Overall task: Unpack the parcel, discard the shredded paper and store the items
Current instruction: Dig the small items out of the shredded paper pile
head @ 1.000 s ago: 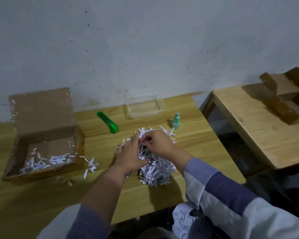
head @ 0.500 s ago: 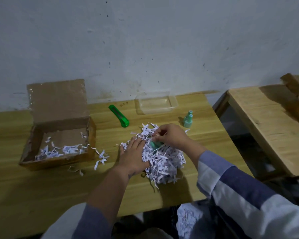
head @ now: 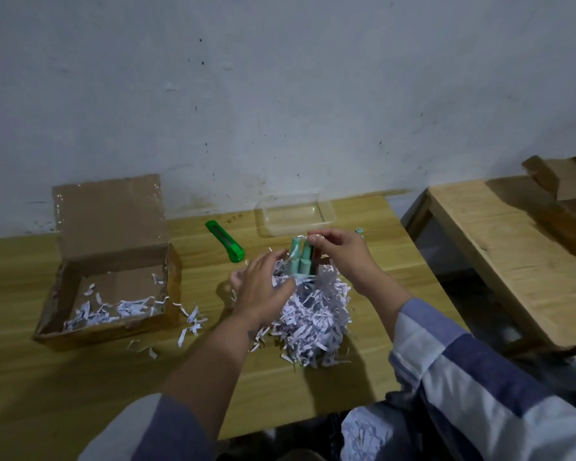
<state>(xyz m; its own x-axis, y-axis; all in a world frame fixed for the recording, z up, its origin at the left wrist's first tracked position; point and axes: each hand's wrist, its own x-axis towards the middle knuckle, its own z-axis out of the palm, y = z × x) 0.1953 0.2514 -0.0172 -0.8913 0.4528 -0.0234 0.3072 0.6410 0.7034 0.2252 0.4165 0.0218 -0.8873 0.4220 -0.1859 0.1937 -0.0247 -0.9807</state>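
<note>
A heap of white shredded paper [head: 313, 317] lies on the wooden table [head: 80, 377]. My right hand [head: 341, 252] pinches the tops of a few small mint-green bottles [head: 300, 259] lifted just above the heap. My left hand [head: 261, 289] rests flat on the heap's left side, fingers spread. The open cardboard parcel [head: 113, 261] sits at the left with paper scraps inside. A clear plastic container [head: 295, 212] stands behind the hands by the wall. Another mint bottle [head: 359, 231] peeks out behind my right hand.
A green utility knife [head: 225, 241] lies between the parcel and the container. Loose paper strips [head: 190, 322] are scattered by the parcel. A second wooden table [head: 512, 254] with cardboard boxes [head: 559, 201] stands to the right across a gap. A bag of shredded paper [head: 363, 434] sits below the table edge.
My right hand has pulled the green bottles up out of the shredded paper and raised them toward the container. My left hand has shifted over the heap.
</note>
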